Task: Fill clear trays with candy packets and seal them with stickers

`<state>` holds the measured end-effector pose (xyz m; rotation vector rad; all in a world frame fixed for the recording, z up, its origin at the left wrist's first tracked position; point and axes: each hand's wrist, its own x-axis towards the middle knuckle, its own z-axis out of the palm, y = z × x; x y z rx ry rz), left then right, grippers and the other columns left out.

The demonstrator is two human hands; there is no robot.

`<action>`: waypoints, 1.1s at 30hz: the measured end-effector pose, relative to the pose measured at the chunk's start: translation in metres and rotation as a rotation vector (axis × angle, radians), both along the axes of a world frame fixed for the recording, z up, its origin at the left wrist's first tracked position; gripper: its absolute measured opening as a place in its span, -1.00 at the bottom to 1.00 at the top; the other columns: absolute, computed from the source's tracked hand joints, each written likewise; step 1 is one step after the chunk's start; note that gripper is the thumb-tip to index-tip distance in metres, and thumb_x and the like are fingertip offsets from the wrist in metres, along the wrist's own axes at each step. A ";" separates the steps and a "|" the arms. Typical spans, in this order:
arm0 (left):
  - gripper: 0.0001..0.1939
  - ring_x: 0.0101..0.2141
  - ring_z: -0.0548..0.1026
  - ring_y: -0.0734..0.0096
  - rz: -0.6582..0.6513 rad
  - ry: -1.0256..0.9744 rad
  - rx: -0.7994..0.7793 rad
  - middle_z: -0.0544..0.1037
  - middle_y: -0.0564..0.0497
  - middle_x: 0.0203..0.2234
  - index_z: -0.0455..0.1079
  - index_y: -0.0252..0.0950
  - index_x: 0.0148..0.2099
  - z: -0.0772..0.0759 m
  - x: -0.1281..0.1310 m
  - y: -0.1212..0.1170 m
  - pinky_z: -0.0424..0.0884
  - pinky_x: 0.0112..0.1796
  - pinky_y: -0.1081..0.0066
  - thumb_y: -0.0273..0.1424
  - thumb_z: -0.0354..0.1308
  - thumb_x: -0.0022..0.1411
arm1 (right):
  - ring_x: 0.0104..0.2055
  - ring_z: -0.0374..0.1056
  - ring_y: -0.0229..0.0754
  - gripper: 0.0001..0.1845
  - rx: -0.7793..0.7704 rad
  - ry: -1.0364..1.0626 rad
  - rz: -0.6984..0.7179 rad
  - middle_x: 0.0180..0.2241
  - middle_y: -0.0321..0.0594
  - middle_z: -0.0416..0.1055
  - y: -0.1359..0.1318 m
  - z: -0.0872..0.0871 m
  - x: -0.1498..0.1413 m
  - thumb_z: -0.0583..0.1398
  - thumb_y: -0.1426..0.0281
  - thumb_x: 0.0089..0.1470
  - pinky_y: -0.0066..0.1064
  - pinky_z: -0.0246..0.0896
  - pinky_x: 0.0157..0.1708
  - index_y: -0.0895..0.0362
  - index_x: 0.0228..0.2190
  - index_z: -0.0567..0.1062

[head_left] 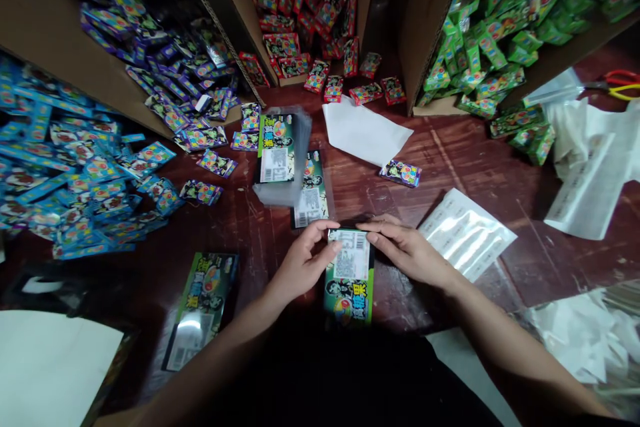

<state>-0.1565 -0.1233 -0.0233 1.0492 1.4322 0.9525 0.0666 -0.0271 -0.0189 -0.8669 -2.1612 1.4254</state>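
A flat green-and-black printed candy packet [347,297] lies upside down to me near the table's front. A white printed label covers its far half. My left hand [307,260] grips the packet's far left corner, thumb on top at the label. On the far right corner, my right hand [407,250] has its thumb on top and bent fingers along the edge. Just beyond my hands, a pile of clear bags with similar printed cards [277,147] overlaps another such packet [311,197]. One more packet [205,307] rests to the left of my left arm.
Cardboard boxes behind hold small purple [165,60], red [310,7] and green [495,33] candy boxes. Blue candy boxes [85,180] heap at left. A white paper sheet [365,130], a shiny label sheet [467,233] and scissors [623,83] lie around the table.
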 end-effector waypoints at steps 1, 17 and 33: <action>-0.71 -0.06 0.53 0.27 0.003 0.029 0.011 0.56 -0.05 -0.06 0.37 -0.18 0.09 0.001 -0.004 0.002 0.46 0.00 0.21 -0.23 0.13 0.38 | 0.13 0.39 -0.05 -0.61 -0.017 0.028 -0.052 0.07 -0.12 0.45 -0.005 -0.003 -0.002 0.13 0.23 0.33 -0.07 0.37 0.12 -0.07 0.15 0.41; -0.70 -0.04 0.54 0.28 0.062 -0.209 -0.014 0.62 -0.06 -0.07 0.46 -0.22 0.08 0.004 -0.013 0.017 0.38 0.06 0.21 -0.32 0.21 0.33 | 0.08 0.44 -0.12 -0.61 -0.227 0.184 -0.387 0.03 -0.22 0.53 -0.036 -0.002 -0.015 0.26 0.27 0.24 -0.18 0.37 0.10 -0.10 0.10 0.48; -0.79 -0.23 0.57 0.34 -0.152 0.069 -0.010 0.65 -0.01 -0.26 0.57 -0.28 -0.20 0.040 -0.021 0.034 0.45 -0.12 0.34 -0.24 0.26 0.27 | -0.25 0.49 -0.19 -0.70 -0.534 0.085 -0.401 -0.29 -0.24 0.63 -0.017 0.033 -0.014 0.39 0.12 0.05 -0.33 0.37 -0.15 0.09 -0.30 0.66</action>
